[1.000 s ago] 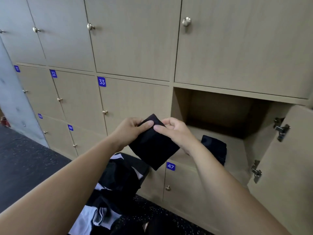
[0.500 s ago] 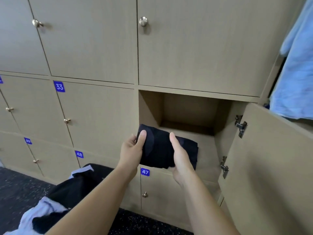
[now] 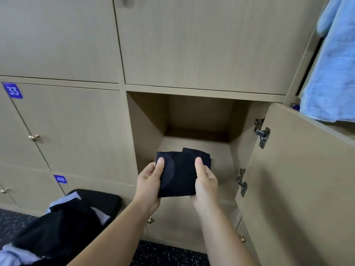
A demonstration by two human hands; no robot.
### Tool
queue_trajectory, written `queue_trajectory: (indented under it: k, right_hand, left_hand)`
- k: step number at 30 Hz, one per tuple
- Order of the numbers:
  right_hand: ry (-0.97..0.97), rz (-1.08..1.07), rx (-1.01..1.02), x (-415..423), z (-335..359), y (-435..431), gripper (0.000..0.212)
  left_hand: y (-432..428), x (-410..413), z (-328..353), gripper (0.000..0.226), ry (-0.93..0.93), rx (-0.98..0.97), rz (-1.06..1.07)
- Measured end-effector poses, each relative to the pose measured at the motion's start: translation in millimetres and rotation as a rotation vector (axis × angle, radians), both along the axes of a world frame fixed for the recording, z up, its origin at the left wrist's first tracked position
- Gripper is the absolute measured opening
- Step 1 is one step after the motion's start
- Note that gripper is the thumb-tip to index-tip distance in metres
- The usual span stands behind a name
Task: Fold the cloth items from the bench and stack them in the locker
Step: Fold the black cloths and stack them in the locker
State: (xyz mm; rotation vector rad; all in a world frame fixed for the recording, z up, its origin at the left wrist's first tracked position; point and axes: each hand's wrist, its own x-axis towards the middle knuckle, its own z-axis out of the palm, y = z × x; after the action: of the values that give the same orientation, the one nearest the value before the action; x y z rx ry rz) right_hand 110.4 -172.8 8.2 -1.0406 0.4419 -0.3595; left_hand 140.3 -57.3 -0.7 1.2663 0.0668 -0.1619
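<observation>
Where the matte, wood-grain locker wall (image 3: 192, 45) has one boxy compartment (image 3: 146, 127) open, its flat door (image 3: 297, 179) stands swung out to the right. One crumpled pale-blue fabric (image 3: 334, 73) hangs at upper right, and one loose heap of black and grey-blue clothes (image 3: 63, 223) lies lower left. One soft, dark, square-folded cloth (image 3: 178, 175) is held at the compartment's mouth, overlapping a second folded dark piece (image 3: 199, 153) on its floor. The left hand (image 3: 148, 186) and right hand (image 3: 205, 185) each pinch a side edge, thumbs on top. Two small steel hinges (image 3: 262, 134) carry the door.
</observation>
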Motion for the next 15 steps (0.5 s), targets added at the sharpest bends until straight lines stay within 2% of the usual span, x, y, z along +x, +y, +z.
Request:
queue_trajectory:
  k: [3, 5, 7, 9, 10, 12, 15]
  right_hand:
    - [0.059, -0.04, -0.099, 9.5, -22.5, -11.0, 0.043]
    - [0.154, -0.021, -0.172, 14.8, -39.2, -21.7, 0.039]
    - [0.277, 0.048, -0.242, 17.9, -53.8, -33.9, 0.035]
    - [0.385, 0.176, -0.305, 20.2, -64.4, -44.8, 0.02]
    - [0.438, 0.225, -0.337, 22.1, -66.8, -49.9, 0.024]
    - [0.477, 0.239, -0.362, 29.6, -71.0, -60.7, 0.049]
    - [0.453, 0.197, -0.375, 46.9, -63.2, -75.2, 0.05]
  left_hand:
    - [-3.6, 15.7, -16.5, 0.043, 0.052, 0.144, -0.014]
    - [-3.7, 26.9, -31.0, 0.047, 0.136, 0.248, -0.052]
    - [-0.4, 37.0, -47.6, 0.045, 0.255, 0.271, -0.113]
    - [1.6, 45.8, -60.5, 0.04, 0.332, 0.271, -0.173]
    - [1.4, 50.5, -64.9, 0.033, 0.351, 0.274, -0.19]
    - [-1.7, 63.2, -70.5, 0.022, 0.364, 0.243, -0.19]
    - [-14.1, 92.1, -69.5, 0.019, 0.266, 0.28, -0.204]
